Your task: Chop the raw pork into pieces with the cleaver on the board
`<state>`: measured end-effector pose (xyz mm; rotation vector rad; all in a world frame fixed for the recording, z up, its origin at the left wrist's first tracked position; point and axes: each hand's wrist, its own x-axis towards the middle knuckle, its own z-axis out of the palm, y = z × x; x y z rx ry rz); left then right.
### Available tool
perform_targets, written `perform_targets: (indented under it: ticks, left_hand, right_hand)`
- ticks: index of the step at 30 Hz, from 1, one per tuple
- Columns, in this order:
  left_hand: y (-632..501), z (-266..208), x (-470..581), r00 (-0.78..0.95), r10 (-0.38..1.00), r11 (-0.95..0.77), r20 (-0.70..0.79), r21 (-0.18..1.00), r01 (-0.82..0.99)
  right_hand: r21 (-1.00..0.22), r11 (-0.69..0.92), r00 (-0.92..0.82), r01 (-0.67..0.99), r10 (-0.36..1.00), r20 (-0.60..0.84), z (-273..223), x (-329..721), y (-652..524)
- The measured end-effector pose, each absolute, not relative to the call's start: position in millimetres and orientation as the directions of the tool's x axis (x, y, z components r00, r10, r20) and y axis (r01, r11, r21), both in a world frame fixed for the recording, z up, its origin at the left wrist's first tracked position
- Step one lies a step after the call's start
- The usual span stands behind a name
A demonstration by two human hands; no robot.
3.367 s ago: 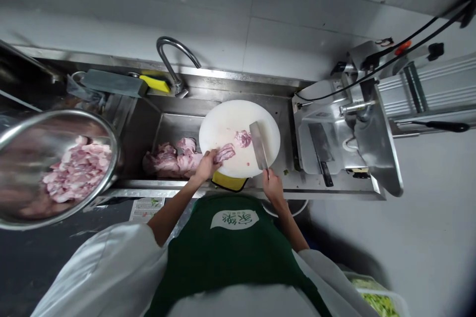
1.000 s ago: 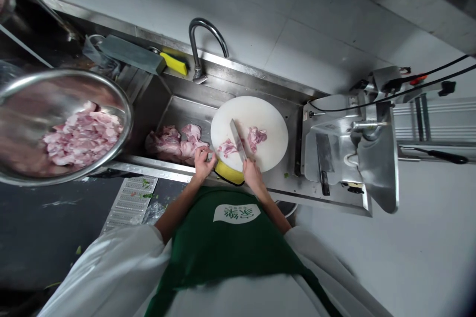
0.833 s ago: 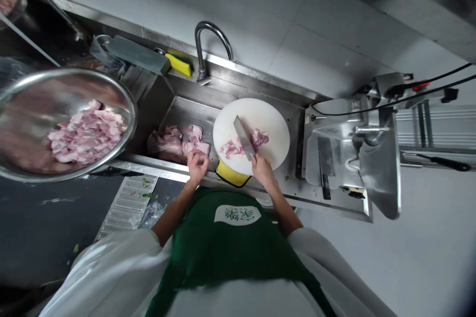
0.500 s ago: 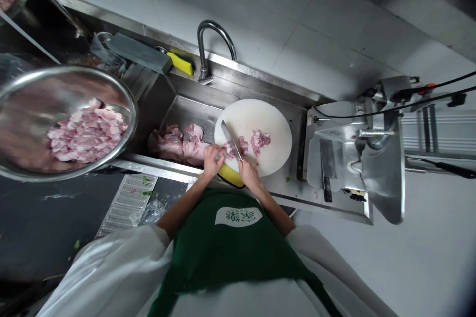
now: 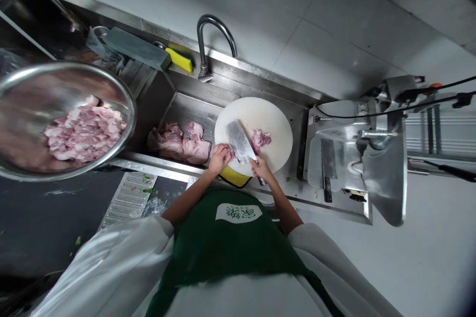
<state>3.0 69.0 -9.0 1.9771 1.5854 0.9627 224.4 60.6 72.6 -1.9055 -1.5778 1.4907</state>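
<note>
Right hand [image 5: 261, 168] grips the handle of a cleaver [image 5: 240, 141], fingers wrapped around it, the broad blade lying nearly flat over the near part of a round white cutting board [image 5: 260, 114]; left hand [image 5: 219, 157], fingers curled, pinches a strip of raw meat [image 5: 231, 151] at the board's near-left edge, just beside the blade; a small heap of cut meat [image 5: 260, 137] lies on the board to the right of the cleaver; the board sits across the right end of a steel sink [image 5: 178, 104], over a yellow pad [image 5: 232, 177] at the near rim; larger meat pieces [image 5: 178, 141] lie in the basin to the left; a steel bowl [image 5: 22, 89] of chopped meat stands at far left; a second cleaver [image 5: 326, 158] rests on the slicer [image 5: 372, 153] at right.
</note>
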Motion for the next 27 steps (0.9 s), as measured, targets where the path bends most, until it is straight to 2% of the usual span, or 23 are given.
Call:
perform_targets:
  ticks: [2,3,7,9,10,12,15,19,23,27]
  left_hand:
    - [62.9,-8.4,-0.7,0.103,0.958,-0.268,0.268,0.704,0.658]
    - [59.2,-7.7,-3.4,0.08,0.957,-0.259,0.277,0.705,0.66]
    - [45.0,-4.7,-20.2,-0.171,0.914,-0.17,0.369,0.727,0.665]
    - [41.3,-3.5,-28.0,-0.297,0.85,-0.153,0.436,0.743,0.651]
    - [40.9,-2.9,-30.1,-0.337,0.824,-0.15,0.456,0.748,0.646]
    - [43.5,-1.5,-28.9,-0.344,0.819,-0.149,0.459,0.749,0.645]
    - [54.5,0.0,-14.2,-0.175,0.905,-0.186,0.387,0.733,0.654]
    - [71.0,-1.7,8.7,0.049,0.973,-0.195,0.227,0.68,0.707]
    - [74.7,-6.8,10.0,0.077,0.981,-0.178,0.18,0.656,0.733]
    - [65.0,-6.2,1.9,0.087,0.981,-0.184,0.175,0.677,0.713]
  right_hand:
    - [-0.699,-0.429,-0.072,0.572,0.823,-0.564,78.0,237.0,63.3]
    - [-0.683,-0.405,-0.037,0.608,0.845,-0.533,84.2,240.3,63.4]
    - [-0.608,-0.143,0.056,0.781,0.985,-0.161,117.9,227.0,54.6]
    - [-0.539,-0.054,0.03,0.84,0.998,-0.054,127.5,208.4,47.6]
    - [-0.491,-0.04,0.001,0.87,0.997,-0.079,128.4,198.4,44.8]
    - [-0.388,-0.032,-0.067,0.921,0.968,-0.241,123.1,180.6,42.0]
    - [-0.317,-0.005,-0.143,0.948,0.886,-0.441,108.3,167.3,47.4]
    - [-0.376,-0.009,-0.183,0.927,0.862,-0.473,97.9,176.8,62.6]
    - [-0.5,-0.079,-0.189,0.863,0.866,-0.463,94.0,205.8,63.7]
    - [-0.686,-0.296,-0.128,0.665,0.86,-0.495,89.4,243.9,43.2]
